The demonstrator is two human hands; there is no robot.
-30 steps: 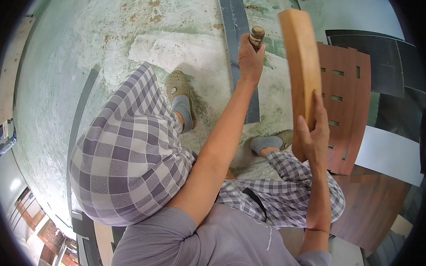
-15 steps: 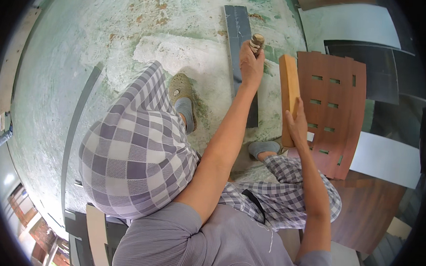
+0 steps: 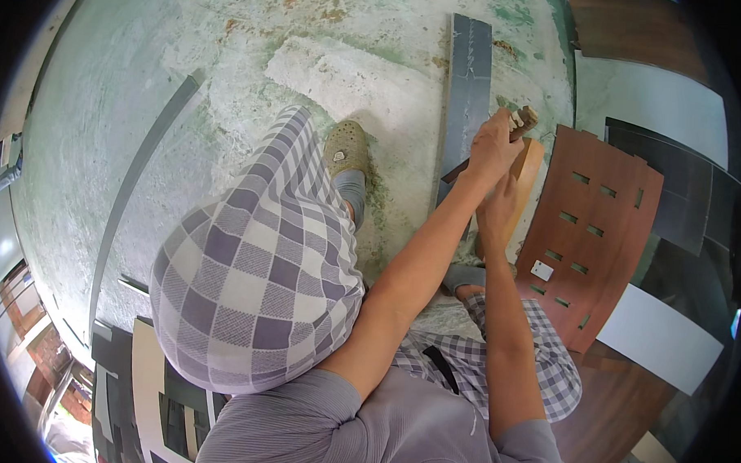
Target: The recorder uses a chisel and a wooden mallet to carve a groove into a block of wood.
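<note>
My left hand (image 3: 491,146) is closed round the wooden handle (image 3: 523,119) of a tool. A thin dark part (image 3: 456,171) shows at the other side of that fist; I cannot tell the tool's kind. Just under it, my right hand (image 3: 495,210) grips a long orange-brown wood block (image 3: 528,178) along its left side. Both hands are close together and partly overlap in view. The block slants beside a reddish-brown panel (image 3: 589,231) with several small slots. A long dark grey board (image 3: 467,88) lies on the floor left of my hands.
A small white piece (image 3: 541,270) rests on the slotted panel. White and dark panels (image 3: 665,172) lie to the right, with a brown wood board (image 3: 617,403) nearer me. My clog (image 3: 346,149) stands on the worn floor. A narrow grey strip (image 3: 135,182) lies at left.
My left hand has moved right and down with the tool, over to the wood block. The right hand has shifted slightly left and up along with the block. The view has turned a little.
</note>
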